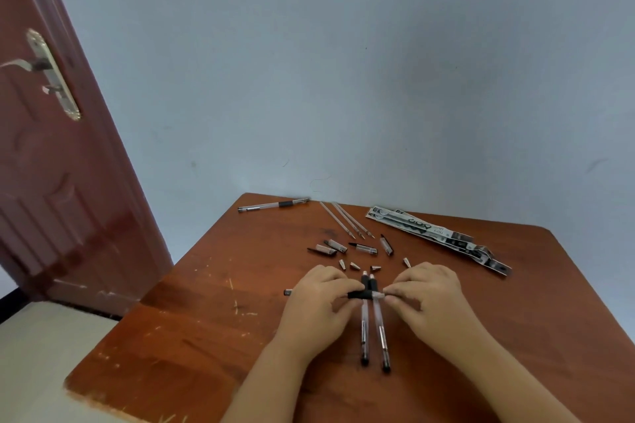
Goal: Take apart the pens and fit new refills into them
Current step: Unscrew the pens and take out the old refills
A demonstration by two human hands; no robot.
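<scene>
Both hands pinch one clear pen barrel (365,294) crosswise at mid-table: left hand (318,299) closed on its black grip, right hand (427,295) nipping the clear end. Under it two pen barrels (374,330) lie side by side, pointing near to far. Farther off: four metal tips (354,265), four caps (357,245), three refills (347,220), one whole pen (273,205) at the far edge, refill packets (439,235) far right.
</scene>
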